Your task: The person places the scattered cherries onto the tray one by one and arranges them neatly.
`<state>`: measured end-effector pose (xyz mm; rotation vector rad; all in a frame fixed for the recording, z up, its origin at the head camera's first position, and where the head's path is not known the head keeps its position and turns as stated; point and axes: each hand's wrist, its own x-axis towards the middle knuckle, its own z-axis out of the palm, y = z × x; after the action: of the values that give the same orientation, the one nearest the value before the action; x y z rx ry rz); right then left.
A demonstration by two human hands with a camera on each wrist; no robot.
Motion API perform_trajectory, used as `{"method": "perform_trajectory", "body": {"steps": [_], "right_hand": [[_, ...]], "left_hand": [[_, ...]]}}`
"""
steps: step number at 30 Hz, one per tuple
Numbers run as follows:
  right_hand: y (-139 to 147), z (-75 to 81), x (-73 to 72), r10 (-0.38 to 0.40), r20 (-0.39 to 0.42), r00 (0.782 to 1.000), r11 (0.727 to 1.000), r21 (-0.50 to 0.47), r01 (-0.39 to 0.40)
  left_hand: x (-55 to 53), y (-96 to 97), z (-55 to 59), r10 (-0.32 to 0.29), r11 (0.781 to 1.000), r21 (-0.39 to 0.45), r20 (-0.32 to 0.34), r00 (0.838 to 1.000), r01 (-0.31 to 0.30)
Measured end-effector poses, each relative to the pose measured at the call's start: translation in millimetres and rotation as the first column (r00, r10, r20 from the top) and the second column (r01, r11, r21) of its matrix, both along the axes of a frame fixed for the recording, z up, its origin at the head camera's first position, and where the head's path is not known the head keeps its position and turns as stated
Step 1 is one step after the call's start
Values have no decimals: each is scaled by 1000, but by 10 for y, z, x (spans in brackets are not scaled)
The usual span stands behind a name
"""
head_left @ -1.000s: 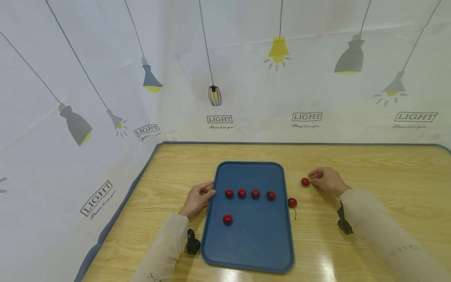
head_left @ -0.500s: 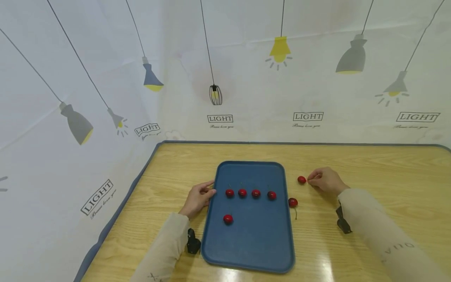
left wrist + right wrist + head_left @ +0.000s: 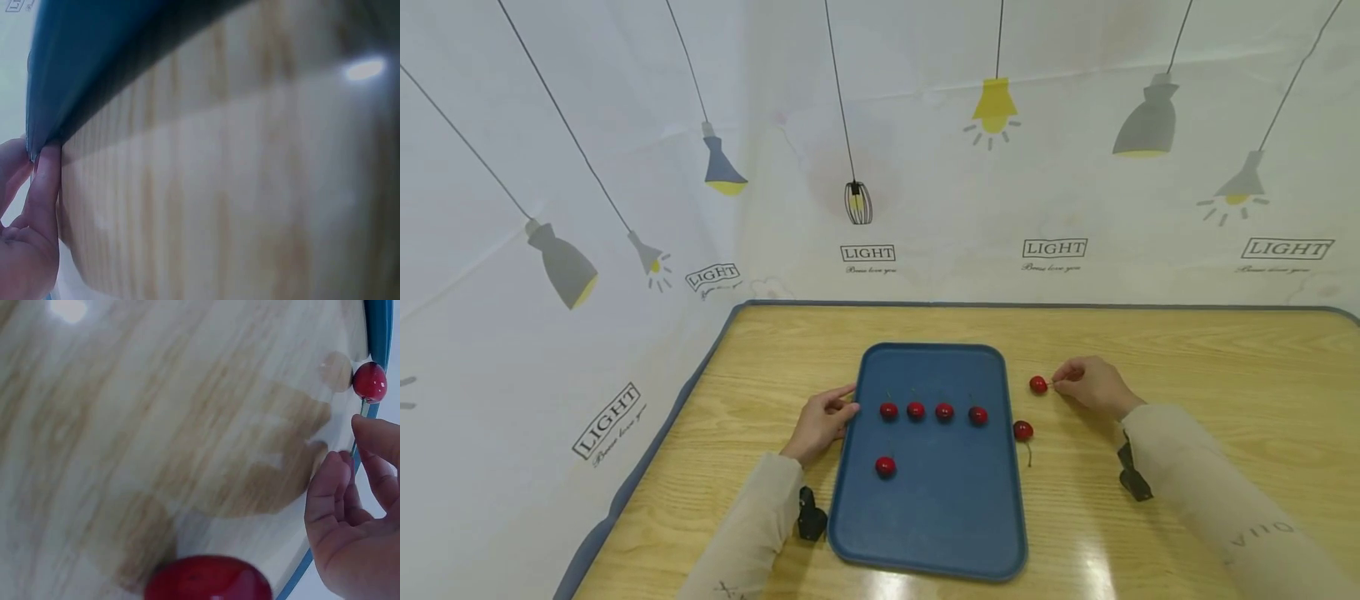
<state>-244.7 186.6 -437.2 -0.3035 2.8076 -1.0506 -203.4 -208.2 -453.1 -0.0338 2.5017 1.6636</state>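
My right hand (image 3: 1093, 385) pinches the stem of a red cherry (image 3: 1038, 384) between thumb and fingertips, to the right of the blue tray (image 3: 940, 525). In the right wrist view this cherry (image 3: 370, 382) dangles off its thin green stem, past the fingertips. On the tray's left rim, my left hand (image 3: 822, 423) holds the edge between thumb and fingers; the left wrist view has the fingers (image 3: 45, 181) against that rim. Several cherries (image 3: 916, 411) form a row across the tray, stems pointing away. Below the row's left end lies a single cherry (image 3: 885, 467).
Another cherry (image 3: 1023, 431) rests against the tray's right edge, its stem toward me; a cherry (image 3: 209, 580) looms large in the right wrist view. The wooden table (image 3: 1225, 367) meets a white wall sheet (image 3: 940, 208) printed with lamps at its back and left.
My right hand has shifted slightly left, and the cherry it holds by the stem has moved left toward the tray. The left hand and tray have stayed put.
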Motion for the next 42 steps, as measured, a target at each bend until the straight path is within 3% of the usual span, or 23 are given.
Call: {"method": "perform_trajectory", "body": {"steps": [5, 15, 25, 38, 42], "right_hand": [[-19, 20, 10, -4, -5, 1000, 1000, -14, 4], [-69, 64, 18, -40, 94, 995, 990, -134, 53], [-168, 97, 45, -39, 175, 984, 948, -306, 92], [-284, 200, 143, -15, 152, 988, 884, -461, 84], [-309, 245, 185, 5, 144, 990, 879, -473, 65]], "left_hand": [[-3, 0, 1, -3, 1000, 0, -5, 1000, 3], [-2, -6, -1, -9, 1000, 9, -10, 1000, 9], [-16, -19, -22, -11, 1000, 7, -1, 1000, 11], [-18, -16, -32, -13, 1000, 9, -6, 1000, 13], [-2, -10, -7, -9, 1000, 16, -4, 1000, 9]]}}
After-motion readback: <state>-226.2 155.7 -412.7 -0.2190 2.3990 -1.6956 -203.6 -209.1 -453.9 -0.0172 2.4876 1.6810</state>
